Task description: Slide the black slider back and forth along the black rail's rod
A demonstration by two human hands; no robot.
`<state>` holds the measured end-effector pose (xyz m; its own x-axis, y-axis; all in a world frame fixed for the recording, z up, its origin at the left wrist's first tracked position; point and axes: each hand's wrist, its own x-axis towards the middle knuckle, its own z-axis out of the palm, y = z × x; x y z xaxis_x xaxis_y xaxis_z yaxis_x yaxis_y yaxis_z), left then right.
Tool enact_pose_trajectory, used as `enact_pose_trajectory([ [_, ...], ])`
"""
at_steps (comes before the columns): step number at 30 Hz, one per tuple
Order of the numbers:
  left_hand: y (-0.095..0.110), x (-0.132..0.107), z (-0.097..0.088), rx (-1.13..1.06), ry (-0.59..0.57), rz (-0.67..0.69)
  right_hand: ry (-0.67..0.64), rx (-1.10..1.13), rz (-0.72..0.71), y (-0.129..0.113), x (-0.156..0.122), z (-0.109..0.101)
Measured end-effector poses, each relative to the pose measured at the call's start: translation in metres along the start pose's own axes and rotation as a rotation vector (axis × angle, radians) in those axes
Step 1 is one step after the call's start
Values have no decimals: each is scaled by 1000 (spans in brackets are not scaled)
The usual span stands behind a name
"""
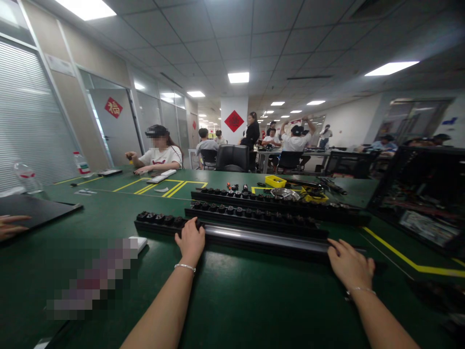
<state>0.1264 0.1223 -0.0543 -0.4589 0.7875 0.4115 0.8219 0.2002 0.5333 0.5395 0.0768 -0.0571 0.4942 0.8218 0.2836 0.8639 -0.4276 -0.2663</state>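
A long black rail [261, 237] with a glossy strip lies across the green table [232, 300] in front of me. My left hand [190, 241] rests on its left part, fingers curled over the far edge. My right hand [348, 263] grips its right end, fingers wrapped over it. Small black round parts [160, 219] sit in the rail's left section. Two more black rails [254, 212] filled with the same parts lie just behind it.
A yellow bin [275, 181] and metal bowl [285, 194] stand behind the rails. A black rack [421, 194] is at the right. Another person's fingers [10, 225] show at the left edge by a black board [36, 207]. A seated person [160, 155] works across the table.
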Motion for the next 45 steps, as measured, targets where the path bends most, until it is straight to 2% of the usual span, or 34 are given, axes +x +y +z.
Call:
enact_pose_trajectory([
  [15,3,0,-7,22,-21,9,9,-11,-20,5,2,4],
  [23,2,1,-6,-21,-19,2,-41,-18,9,0,-1,-1],
  [35,1,2,-4,-44,-20,-20,11,1,-13,3,1,3],
  [45,-2,3,-1,-58,-4,-4,-7,6,-1,0,0,-1],
])
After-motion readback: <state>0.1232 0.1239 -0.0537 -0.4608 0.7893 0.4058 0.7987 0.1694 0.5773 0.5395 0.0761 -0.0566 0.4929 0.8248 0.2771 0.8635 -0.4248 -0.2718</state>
